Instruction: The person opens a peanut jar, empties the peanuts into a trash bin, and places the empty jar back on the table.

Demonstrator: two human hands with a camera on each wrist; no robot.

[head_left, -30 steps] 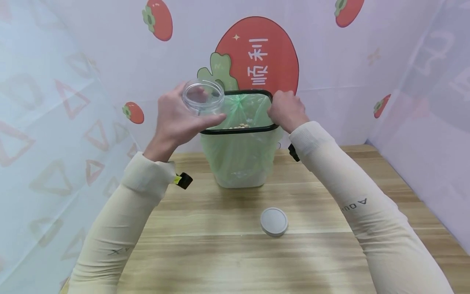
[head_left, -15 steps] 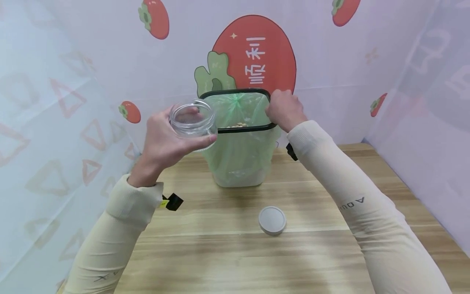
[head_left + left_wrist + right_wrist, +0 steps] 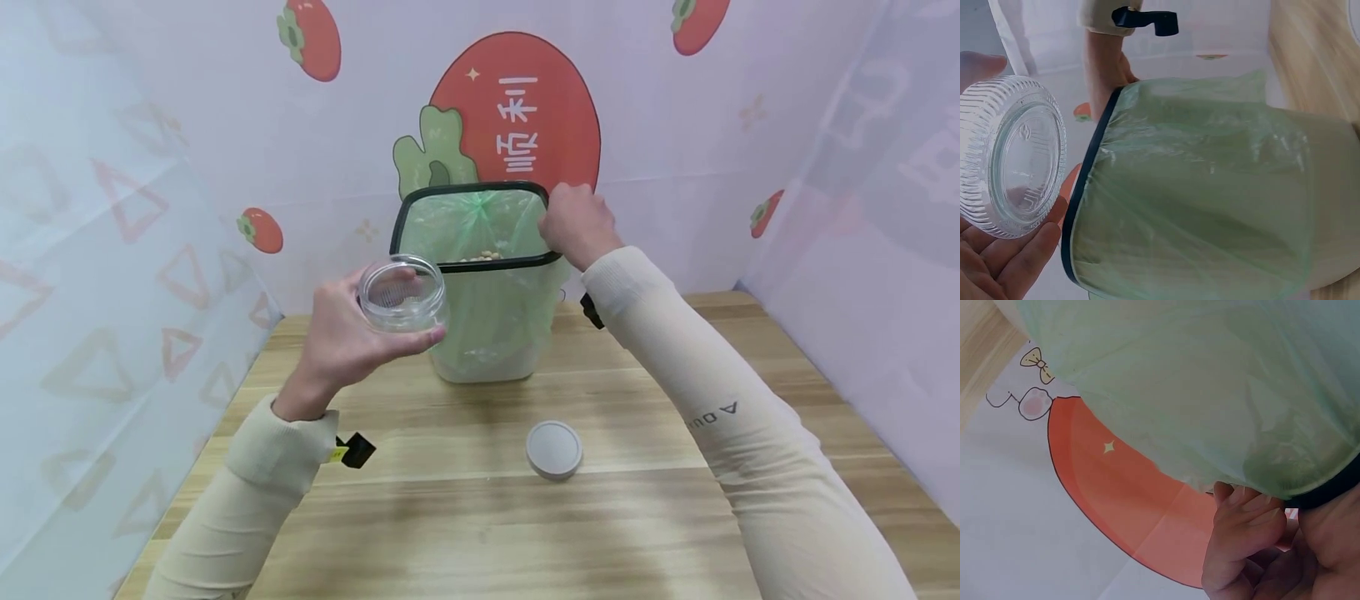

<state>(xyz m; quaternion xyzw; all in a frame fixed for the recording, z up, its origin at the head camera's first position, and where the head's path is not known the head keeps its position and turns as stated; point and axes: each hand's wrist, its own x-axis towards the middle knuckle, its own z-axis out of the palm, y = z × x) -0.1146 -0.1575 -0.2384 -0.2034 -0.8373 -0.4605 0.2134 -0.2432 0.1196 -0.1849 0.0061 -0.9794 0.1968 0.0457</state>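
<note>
My left hand (image 3: 339, 335) grips a clear jar (image 3: 405, 315) in front of the bin's left side. Its open mouth shows in the head view, and the ribbed side and round base show in the left wrist view; no contents are visible. My right hand (image 3: 579, 223) holds the black rim (image 3: 1085, 172) of the bin at its right side, with fingers curled over the edge in the right wrist view. The pale bin (image 3: 487, 325) stands upright, lined with a thin green bag (image 3: 1166, 381). Small beige pieces (image 3: 489, 256) lie inside it, mostly hidden by the front rim.
A round grey lid (image 3: 553, 450) lies on the wooden table (image 3: 420, 517) in front of the bin. Printed cloth walls (image 3: 675, 125) enclose the table at the back and both sides.
My left hand has moved down with the jar, from beside the bin's top opening to just in front of its left side. The right hand stays on the rim.
</note>
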